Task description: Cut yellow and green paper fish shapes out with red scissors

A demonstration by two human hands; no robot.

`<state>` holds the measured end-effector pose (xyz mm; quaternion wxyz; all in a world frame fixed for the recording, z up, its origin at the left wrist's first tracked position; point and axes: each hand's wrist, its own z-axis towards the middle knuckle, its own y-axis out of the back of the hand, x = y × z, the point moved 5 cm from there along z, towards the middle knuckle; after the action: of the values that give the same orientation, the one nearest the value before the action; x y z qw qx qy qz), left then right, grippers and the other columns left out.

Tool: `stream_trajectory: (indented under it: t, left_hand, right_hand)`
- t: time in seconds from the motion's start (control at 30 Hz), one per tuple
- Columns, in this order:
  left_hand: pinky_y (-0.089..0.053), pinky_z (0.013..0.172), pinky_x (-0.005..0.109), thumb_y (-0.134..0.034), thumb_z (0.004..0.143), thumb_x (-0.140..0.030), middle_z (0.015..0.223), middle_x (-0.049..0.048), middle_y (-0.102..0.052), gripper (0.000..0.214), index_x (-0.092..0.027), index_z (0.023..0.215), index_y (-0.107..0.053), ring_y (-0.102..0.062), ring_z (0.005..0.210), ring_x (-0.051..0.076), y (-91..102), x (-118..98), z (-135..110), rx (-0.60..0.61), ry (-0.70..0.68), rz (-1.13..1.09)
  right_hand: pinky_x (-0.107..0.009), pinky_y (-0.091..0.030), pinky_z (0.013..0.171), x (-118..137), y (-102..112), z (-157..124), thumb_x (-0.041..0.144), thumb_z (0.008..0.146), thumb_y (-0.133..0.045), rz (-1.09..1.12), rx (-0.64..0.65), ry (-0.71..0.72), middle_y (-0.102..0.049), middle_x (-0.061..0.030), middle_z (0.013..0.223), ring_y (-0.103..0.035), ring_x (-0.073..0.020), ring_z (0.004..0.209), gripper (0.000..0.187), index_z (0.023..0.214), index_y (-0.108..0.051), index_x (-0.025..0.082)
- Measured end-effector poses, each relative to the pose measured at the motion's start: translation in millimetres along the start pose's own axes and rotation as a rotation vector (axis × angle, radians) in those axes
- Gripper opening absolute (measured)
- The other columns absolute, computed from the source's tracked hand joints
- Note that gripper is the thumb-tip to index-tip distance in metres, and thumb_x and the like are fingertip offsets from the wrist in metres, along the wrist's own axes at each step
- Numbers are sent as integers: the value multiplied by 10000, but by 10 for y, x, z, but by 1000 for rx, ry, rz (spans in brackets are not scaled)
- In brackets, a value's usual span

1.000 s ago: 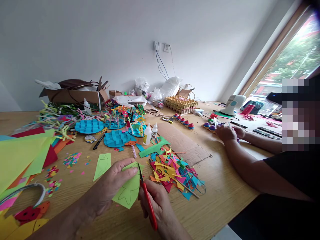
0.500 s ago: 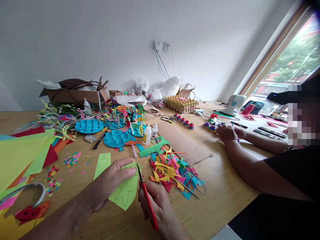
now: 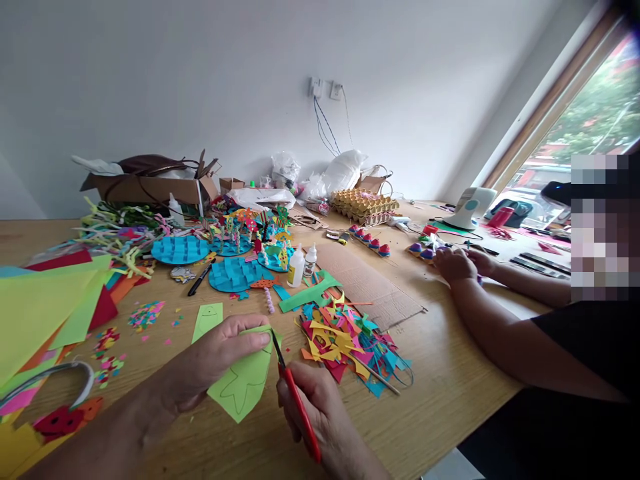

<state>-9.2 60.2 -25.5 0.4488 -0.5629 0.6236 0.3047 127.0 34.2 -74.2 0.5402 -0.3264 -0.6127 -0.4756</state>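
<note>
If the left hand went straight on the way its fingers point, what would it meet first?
Apart from the green paper it pinches, the left hand would likely meet the blades of the red-handled scissors in the right hand; depth is unclear.

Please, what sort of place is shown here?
Probably a craft workroom: a wooden table holds a heap of coloured paper scraps and stacked egg trays, and the right hand holds red scissors.

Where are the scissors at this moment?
In the head view, lower middle: the scissors are in the right hand, blades at the right edge of the green paper in the left hand.
</note>
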Motion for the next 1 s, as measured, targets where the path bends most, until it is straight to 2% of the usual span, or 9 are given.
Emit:
stream_trajectory:
  t: [0.13,0.43,0.63,0.83,1.0]
  left_hand:
    - [-370,447,184,-710,655,-311,475,-92,-546,249,-212,866,-620,-496,446,98,-3,-31,-12,66,20,8]
    - [-371,463,192,-753,615,-313,538,-65,-594,331,-207,903,-629,-537,512,129,74,-16,-14,-18,17,43]
    - [-401,501,188,-754,602,-286,560,-66,-601,289,-216,863,-649,-527,516,116,71,6,1,28,31,73]
    - [-354,460,170,-723,622,-276,536,-58,-553,165,-193,754,-666,-472,486,101,15,4,-7,125,43,141]
    - [-290,432,163,-673,676,-277,506,-61,-474,113,-175,655,-630,-395,449,83,-55,-46,-20,231,-15,178]
  right_hand:
    - [-211,-212,438,10,19,-25,442,872,-428,-8,33,-12,-306,53,546,-283,-76,483,378,598,-378,186]
    - [-215,-190,431,96,69,-63,415,877,-422,-49,82,-23,-289,60,523,-265,-75,471,365,594,-373,188]
    - [-215,-174,429,184,132,-87,444,901,-382,-127,132,20,-293,57,530,-252,-75,484,412,583,-355,184]
    - [-214,-190,439,257,169,-90,318,890,-408,-190,169,55,-302,57,518,-262,-83,495,348,572,-363,183]
    - [-216,-182,435,230,170,-102,240,863,-430,-161,161,21,-304,62,513,-259,-82,490,310,567,-357,186]
